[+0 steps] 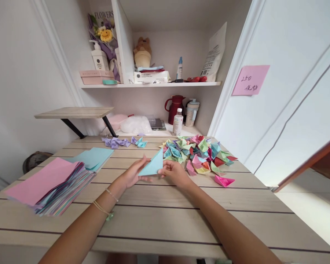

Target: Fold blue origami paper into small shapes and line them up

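A light blue sheet of paper (153,164), folded into a triangle, is held between my two hands above the table. My left hand (136,171) has its fingers around the left corner, partly behind the paper. At the lower right corner my right hand (172,172) pinches the edge between thumb and fingers. Just beyond the right hand lies a heap of folded paper boats (184,146) in many colours. A bright pink boat (224,181) sits apart at the heap's near side.
To the left lie a thick stack of coloured paper (46,179) and loose blue sheets (95,157). Small purple folded pieces (117,142) rest near the table's back edge. Behind stand a bottle (178,123), a dark red jug (176,109) and a raised wooden stand (74,112).
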Demonstrator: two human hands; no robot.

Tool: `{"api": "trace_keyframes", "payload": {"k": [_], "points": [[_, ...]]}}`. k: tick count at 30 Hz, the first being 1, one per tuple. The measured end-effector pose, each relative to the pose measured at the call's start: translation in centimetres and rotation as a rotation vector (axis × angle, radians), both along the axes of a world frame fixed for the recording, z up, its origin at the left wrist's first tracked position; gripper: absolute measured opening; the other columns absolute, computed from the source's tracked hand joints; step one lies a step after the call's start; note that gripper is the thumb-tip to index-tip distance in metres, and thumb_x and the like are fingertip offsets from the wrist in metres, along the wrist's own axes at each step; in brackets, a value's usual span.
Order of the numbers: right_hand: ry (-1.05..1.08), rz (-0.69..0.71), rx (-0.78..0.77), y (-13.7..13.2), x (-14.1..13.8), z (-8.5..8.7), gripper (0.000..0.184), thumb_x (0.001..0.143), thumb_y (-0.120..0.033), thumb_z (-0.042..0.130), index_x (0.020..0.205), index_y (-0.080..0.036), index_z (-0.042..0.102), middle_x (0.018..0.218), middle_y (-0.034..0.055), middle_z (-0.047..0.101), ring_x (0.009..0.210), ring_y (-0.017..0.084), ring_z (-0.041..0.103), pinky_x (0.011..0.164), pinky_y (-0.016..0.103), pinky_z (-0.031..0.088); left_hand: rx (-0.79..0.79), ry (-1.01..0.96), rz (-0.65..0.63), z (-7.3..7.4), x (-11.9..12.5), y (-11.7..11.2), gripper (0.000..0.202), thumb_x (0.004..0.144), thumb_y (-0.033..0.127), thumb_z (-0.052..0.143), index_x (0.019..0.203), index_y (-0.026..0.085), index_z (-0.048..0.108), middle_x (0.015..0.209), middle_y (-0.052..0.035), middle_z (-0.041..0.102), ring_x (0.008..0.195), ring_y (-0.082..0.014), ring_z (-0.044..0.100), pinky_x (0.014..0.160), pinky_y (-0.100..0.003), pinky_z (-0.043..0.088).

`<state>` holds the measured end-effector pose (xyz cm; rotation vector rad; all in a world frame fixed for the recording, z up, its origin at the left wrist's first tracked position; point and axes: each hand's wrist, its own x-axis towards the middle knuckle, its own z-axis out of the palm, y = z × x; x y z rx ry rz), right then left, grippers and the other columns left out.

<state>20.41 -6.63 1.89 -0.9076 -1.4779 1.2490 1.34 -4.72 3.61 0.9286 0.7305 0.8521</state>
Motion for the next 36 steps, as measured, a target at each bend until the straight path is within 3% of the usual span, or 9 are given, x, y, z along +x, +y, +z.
{"api": "trace_keyframes", "payload": {"k": [1, 3, 9, 14, 20, 26, 32, 36], "points": [[0.016, -0.001, -0.004, 0.1, 0.1, 0.0, 0.032, 0.054, -0.035, 0.073, 0.076, -0.018, 0.056, 0.054, -0.0051, 0.057, 0.05, 0.012, 0.055, 0.054, 0.024, 0.043, -0.005, 0.036, -0.102, 0.2, 0.3, -0.6, 0.034, 0.074, 0.035, 0.059, 0.101, 0.015, 0.059, 0.09, -0.0126, 0.065, 0.076, -0.025, 0.064, 0.056, -0.032, 0.052], [0.06, -0.038, -0.012, 0.3, 0.3, -0.3, 0.039, 0.052, -0.033, 0.074, 0.082, -0.019, 0.054, 0.056, -0.005, 0.059, 0.05, 0.012, 0.056, 0.053, 0.025, 0.045, 0.05, 0.08, -0.144, 0.5, 0.6, -1.3, 0.039, 0.07, 0.032, 0.064, 0.105, 0.017, 0.057, 0.096, -0.0144, 0.063, 0.081, -0.0267, 0.064, 0.057, -0.029, 0.051], [0.07, -0.16, 0.029, 0.5, 0.0, -1.3, 0.033, 0.057, -0.039, 0.071, 0.079, -0.017, 0.058, 0.073, 0.0035, 0.064, 0.064, 0.016, 0.06, 0.061, 0.03, 0.048, 0.245, 0.216, -0.069, 0.0, 1.0, -1.2, 0.044, 0.059, 0.023, 0.073, 0.099, 0.018, 0.059, 0.109, -0.0124, 0.058, 0.088, -0.0244, 0.062, 0.062, -0.028, 0.052], [0.041, -0.192, 0.019, -0.3, -0.9, -1.2, 0.038, 0.063, -0.041, 0.066, 0.094, -0.019, 0.06, 0.094, 0.0061, 0.064, 0.067, 0.017, 0.061, 0.063, 0.031, 0.049, 0.379, 0.253, 0.018, -1.1, 1.9, -1.3, 0.052, 0.054, 0.023, 0.074, 0.102, 0.018, 0.057, 0.111, -0.0115, 0.057, 0.088, -0.0231, 0.06, 0.062, -0.031, 0.053], [0.022, -0.232, 0.006, -0.6, -1.2, -0.9, 0.043, 0.062, -0.041, 0.067, 0.098, -0.017, 0.061, 0.095, 0.007, 0.065, 0.068, 0.018, 0.061, 0.063, 0.031, 0.049, 0.58, 0.312, 0.117, -1.5, 2.7, -1.8, 0.06, 0.045, 0.016, 0.078, 0.102, 0.017, 0.059, 0.105, -0.0101, 0.061, 0.095, -0.0241, 0.057, 0.076, -0.031, 0.048], [0.023, -0.239, -0.024, -0.5, -0.9, -0.7, 0.045, 0.063, -0.041, 0.066, 0.101, -0.016, 0.063, 0.086, 0.0066, 0.068, 0.08, 0.024, 0.06, 0.068, 0.033, 0.047, 0.404, 0.24, 0.02, -2.1, 2.5, -1.1, 0.054, 0.054, 0.022, 0.075, 0.105, 0.017, 0.056, 0.105, -0.0107, 0.06, 0.069, -0.0163, 0.063, 0.06, -0.027, 0.049], [0.039, -0.147, -0.014, -0.5, -0.5, -0.3, 0.041, 0.067, -0.042, 0.063, 0.1, -0.018, 0.064, 0.094, 0.0044, 0.066, 0.086, 0.024, 0.058, 0.071, 0.034, 0.046, 0.306, 0.196, 0.006, -1.6, 2.2, -0.9, 0.046, 0.058, 0.025, 0.073, 0.1, 0.017, 0.058, 0.092, -0.0093, 0.065, 0.074, -0.0168, 0.063, 0.063, -0.024, 0.048], [0.022, -0.138, -0.006, -0.5, -0.5, -0.3, 0.041, 0.068, -0.044, 0.061, 0.1, -0.018, 0.064, 0.092, 0.0023, 0.067, 0.083, 0.022, 0.058, 0.073, 0.032, 0.046, 0.198, 0.149, -0.013, -1.2, 2.2, -1.3, 0.046, 0.059, 0.028, 0.073, 0.1, 0.016, 0.057, 0.088, -0.0098, 0.066, 0.073, -0.0184, 0.064, 0.064, -0.029, 0.05]]}}
